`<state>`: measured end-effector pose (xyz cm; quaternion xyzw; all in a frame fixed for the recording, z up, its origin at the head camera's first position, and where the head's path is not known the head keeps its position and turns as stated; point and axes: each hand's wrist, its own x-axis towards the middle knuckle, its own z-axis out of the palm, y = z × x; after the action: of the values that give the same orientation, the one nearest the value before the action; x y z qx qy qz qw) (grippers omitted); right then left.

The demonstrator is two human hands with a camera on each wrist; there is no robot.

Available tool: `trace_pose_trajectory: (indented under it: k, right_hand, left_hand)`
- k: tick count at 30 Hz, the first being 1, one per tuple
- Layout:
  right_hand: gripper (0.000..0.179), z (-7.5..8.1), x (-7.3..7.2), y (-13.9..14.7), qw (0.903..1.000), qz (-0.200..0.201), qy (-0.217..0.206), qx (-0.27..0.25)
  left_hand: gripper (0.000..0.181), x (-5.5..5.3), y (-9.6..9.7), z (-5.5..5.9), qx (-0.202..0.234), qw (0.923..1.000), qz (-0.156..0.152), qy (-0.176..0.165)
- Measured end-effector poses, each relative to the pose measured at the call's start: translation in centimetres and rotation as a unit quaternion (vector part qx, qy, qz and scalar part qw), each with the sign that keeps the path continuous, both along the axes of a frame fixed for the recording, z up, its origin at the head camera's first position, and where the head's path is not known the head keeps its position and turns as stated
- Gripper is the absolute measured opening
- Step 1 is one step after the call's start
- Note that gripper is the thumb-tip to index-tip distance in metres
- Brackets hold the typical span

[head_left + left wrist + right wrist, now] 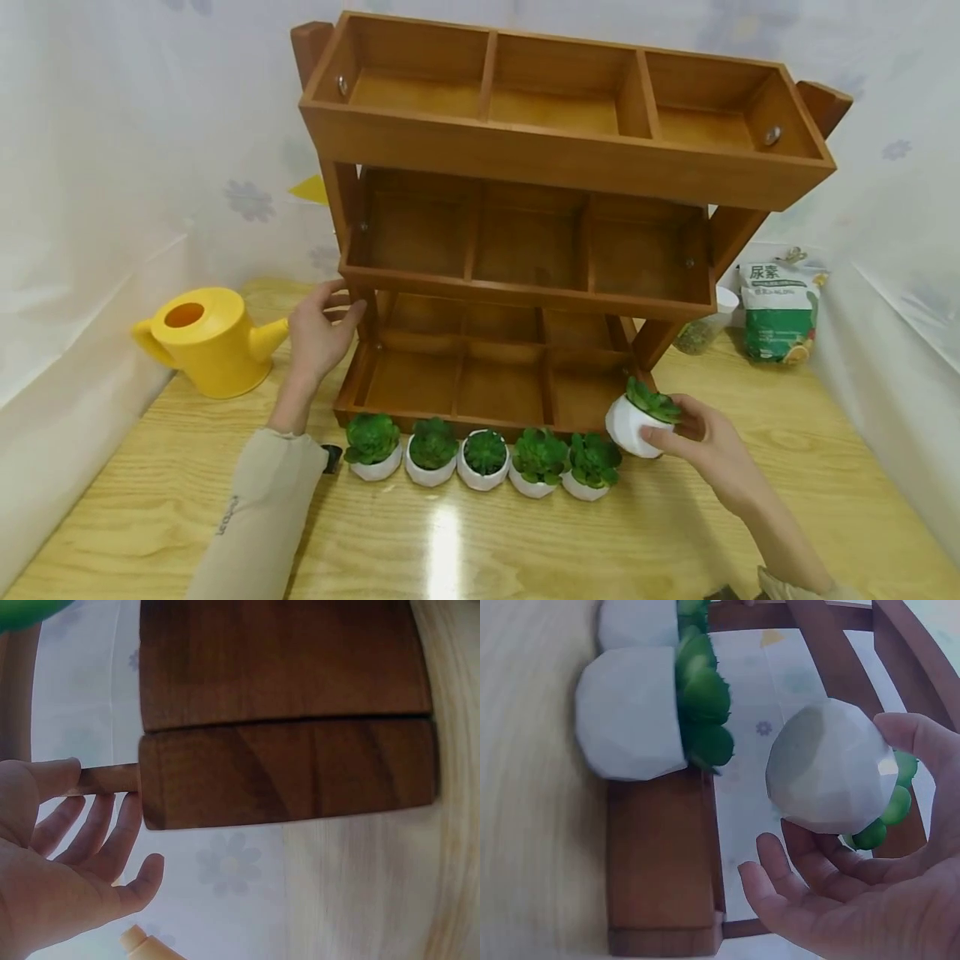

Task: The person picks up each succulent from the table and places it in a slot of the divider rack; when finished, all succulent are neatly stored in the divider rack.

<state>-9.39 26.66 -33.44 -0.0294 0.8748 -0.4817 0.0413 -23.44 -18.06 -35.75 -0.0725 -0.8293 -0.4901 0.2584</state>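
Observation:
My right hand [708, 446] grips a small succulent in a white faceted pot [628, 429], raised off the table near the shelf's lower right corner. In the right wrist view the pot [829, 769] is tilted, its base toward the camera, with thumb and fingers around it. My left hand [322, 329] holds the left upright of the brown wooden shelf [558, 167]; in the left wrist view the thumb and fingers pinch a narrow wooden bar [109, 780]. Several more potted succulents [483, 458] stand in a row on the table along the shelf's front edge.
The shelf's three tiers are divided into compartments. A yellow watering can [210, 342] stands left, its spout beside my left hand. Behind the shelf at right are a green and white bag [782, 312] and a white-lidded clear jar [697, 333]. White patterned sheeting [82, 167] surrounds the table.

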Motion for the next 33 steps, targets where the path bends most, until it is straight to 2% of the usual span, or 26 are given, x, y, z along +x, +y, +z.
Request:
trace_pose_trajectory:
  k: [3,6,15,21,24,29,33]
  right_hand:
    - [0.048,0.7,-1.0,-0.7,1.0000,0.007,0.007,0.000]
    - [0.051,1.1,-1.9,-1.3,0.9994,0.007,0.018,0.029]
    - [0.060,0.9,-4.2,-1.8,0.9956,0.018,0.019,0.090]
    - [0.064,0.6,-6.1,-1.8,0.9963,0.033,-0.013,0.078]
    - [0.063,0.6,-7.0,-1.8,0.9955,0.041,-0.011,0.084]
    - [0.065,0.5,-8.5,-1.9,0.9873,0.057,0.011,0.148]
    - [0.062,0.2,-9.6,-1.8,0.9801,0.081,0.023,0.180]
  left_hand:
    - [0.036,0.0,0.1,0.0,-0.002,1.0000,0.003,0.000]
    - [0.036,0.0,0.1,0.0,-0.002,1.0000,0.006,0.002]
    - [0.036,0.1,0.2,-0.2,0.001,0.9999,0.009,0.009]
    - [0.036,0.1,0.1,0.1,-0.001,0.9999,0.011,0.005]
    - [0.035,0.2,0.0,0.1,-0.002,1.0000,0.006,0.001]
    - [0.035,0.2,0.0,0.2,0.001,1.0000,0.001,-0.006]
    - [0.035,0.2,0.1,0.1,-0.002,1.0000,0.002,-0.007]
